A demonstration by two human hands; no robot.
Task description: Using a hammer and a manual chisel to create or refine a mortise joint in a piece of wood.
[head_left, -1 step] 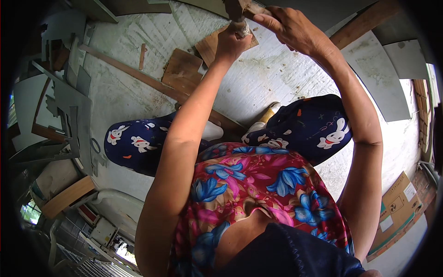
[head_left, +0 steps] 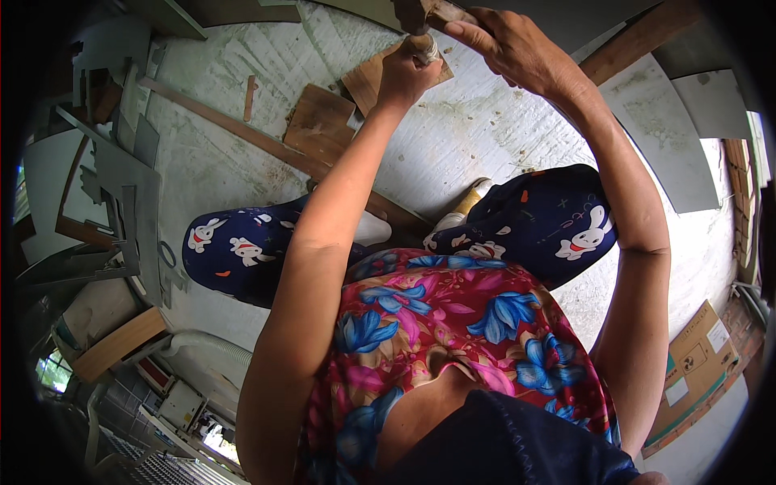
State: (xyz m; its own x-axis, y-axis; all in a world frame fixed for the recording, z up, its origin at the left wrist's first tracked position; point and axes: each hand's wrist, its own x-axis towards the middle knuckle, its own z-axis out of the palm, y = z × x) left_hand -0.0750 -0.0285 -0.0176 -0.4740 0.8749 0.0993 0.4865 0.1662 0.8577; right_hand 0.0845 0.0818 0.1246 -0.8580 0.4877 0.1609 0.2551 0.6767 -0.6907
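Two hands at the block (head_left: 432, 11): left hand (head_left: 404, 74) fisted round a handle (head_left: 423, 44), right hand (head_left: 505, 44) pinching the block's edge; tool could slip onto right fingers.

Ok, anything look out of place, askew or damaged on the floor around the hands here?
Yes. Brown board offcuts lie loose and askew on the white floor, with a long wooden strip running diagonally. Grey cut sheets are heaped unevenly at left. Both the left hand and right hand grip something at the frame edge.
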